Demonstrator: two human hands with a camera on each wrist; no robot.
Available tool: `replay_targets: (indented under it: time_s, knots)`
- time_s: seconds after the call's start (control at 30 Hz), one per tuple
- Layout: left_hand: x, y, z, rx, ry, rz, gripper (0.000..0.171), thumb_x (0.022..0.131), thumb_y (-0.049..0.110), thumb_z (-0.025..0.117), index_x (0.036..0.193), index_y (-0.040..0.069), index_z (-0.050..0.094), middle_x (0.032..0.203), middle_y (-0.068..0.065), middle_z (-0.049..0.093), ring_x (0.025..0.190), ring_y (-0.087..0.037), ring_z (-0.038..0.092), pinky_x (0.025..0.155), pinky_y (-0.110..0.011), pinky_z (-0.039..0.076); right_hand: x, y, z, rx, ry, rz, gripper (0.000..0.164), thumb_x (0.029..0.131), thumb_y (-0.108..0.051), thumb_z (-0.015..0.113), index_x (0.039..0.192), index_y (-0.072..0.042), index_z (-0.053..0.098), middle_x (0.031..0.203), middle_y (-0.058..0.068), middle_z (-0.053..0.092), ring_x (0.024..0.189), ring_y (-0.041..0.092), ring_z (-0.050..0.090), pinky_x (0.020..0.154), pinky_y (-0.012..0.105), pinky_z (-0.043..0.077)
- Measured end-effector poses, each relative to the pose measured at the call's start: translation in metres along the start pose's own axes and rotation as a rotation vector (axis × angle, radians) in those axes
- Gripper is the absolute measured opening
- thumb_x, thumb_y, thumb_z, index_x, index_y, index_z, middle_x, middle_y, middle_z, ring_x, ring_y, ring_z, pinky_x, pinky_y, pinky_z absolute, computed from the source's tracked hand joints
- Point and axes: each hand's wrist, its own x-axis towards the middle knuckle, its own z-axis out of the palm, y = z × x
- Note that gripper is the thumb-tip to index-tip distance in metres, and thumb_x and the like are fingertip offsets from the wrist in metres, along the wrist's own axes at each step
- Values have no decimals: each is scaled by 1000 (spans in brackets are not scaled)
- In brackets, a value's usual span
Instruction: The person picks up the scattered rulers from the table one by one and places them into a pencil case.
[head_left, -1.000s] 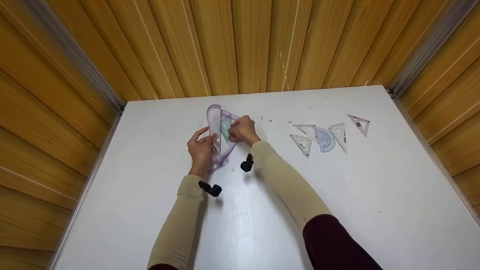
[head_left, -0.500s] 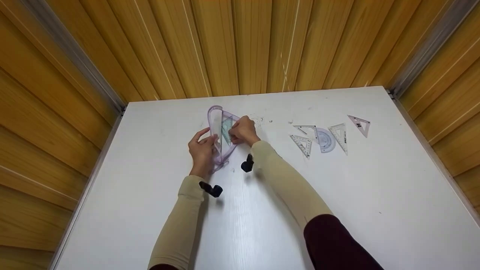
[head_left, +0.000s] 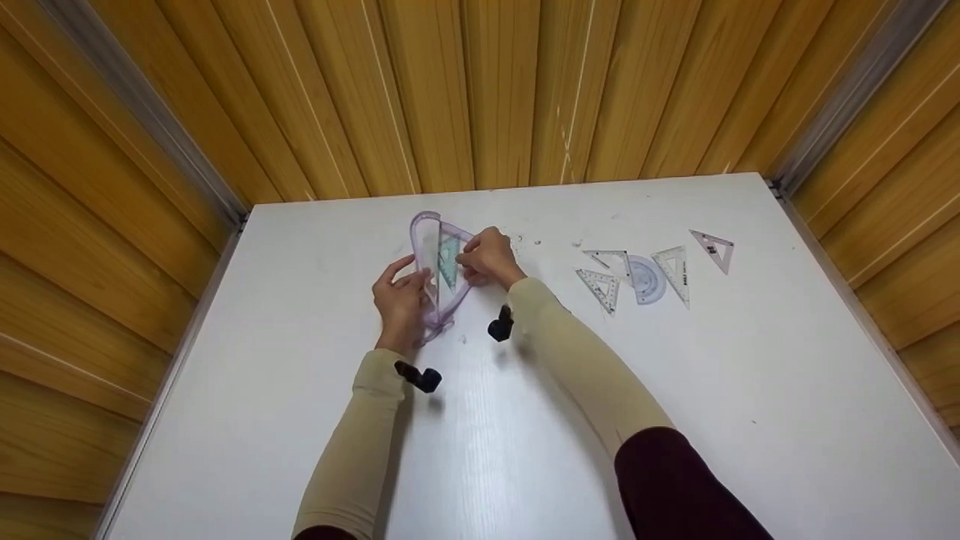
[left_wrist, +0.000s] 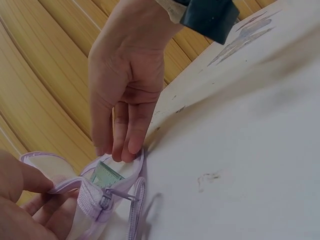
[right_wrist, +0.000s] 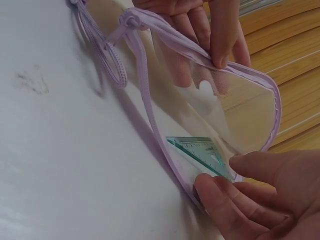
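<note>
A clear pouch (head_left: 433, 300) with a purple zip rim lies open on the white table (head_left: 525, 420). My left hand (head_left: 401, 296) pinches its upper rim (right_wrist: 220, 67) and lifts that side. My right hand (head_left: 487, 259) pinches the lower rim, thumb inside the mouth and fingers (right_wrist: 225, 202) outside. A green set square (right_wrist: 200, 151) lies inside the pouch (right_wrist: 235, 115), its corner against my right thumb. The left wrist view shows my right hand (left_wrist: 122, 100) reaching down to the pouch (left_wrist: 92, 197), with the set square (left_wrist: 106, 176) just under its fingertips.
To the right on the table lie several clear set squares (head_left: 600, 289) (head_left: 675, 271) (head_left: 712, 247) and a bluish protractor (head_left: 646, 281). Wood-panelled walls (head_left: 480, 90) close in the table at the back and on both sides.
Both hands have stayed on the pouch. Only the right hand's fingers have shifted slightly at the rim.
</note>
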Motion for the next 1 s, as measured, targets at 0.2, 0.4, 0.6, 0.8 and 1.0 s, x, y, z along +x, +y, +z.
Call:
replay_targets:
  time_s: [0.2,0.4,0.6,0.8,1.0]
  knots:
    - [3,2,0,-11,11,-57,43,95,9,75,136,10,65,104,-17,75,76,-19,66,56,-23,48,-5,1,-12,29,-33,-65,35,93,-15,77,124,-2,68,100,13,75,83,27,76,73,38,61]
    - [4,0,-3,12,17,-49,43,95,9,75,136,9,65,103,-16,75,80,-22,68,58,-23,51,-8,4,-26,50,-55,-146,45,94,-16,76,135,-2,64,107,13,74,95,31,74,77,41,61]
    - [5,0,-6,9,8,5,43,94,5,75,136,4,64,98,-17,76,72,-19,67,55,-22,49,-9,8,-38,81,-71,-206,49,93,-14,77,138,-1,61,111,15,74,101,35,73,78,43,61]
    - [4,1,-7,28,15,-1,42,94,4,74,135,5,64,99,-17,76,75,-20,68,57,-22,51,-10,15,-46,74,-84,-242,51,95,-15,75,141,-2,59,114,16,74,104,36,72,83,46,59]
    - [2,1,-6,14,11,-44,42,95,5,73,136,7,64,104,-18,75,82,-23,71,62,-24,54,-18,22,-61,-4,-96,-266,57,94,-21,77,146,-12,56,126,13,69,105,33,72,87,40,59]
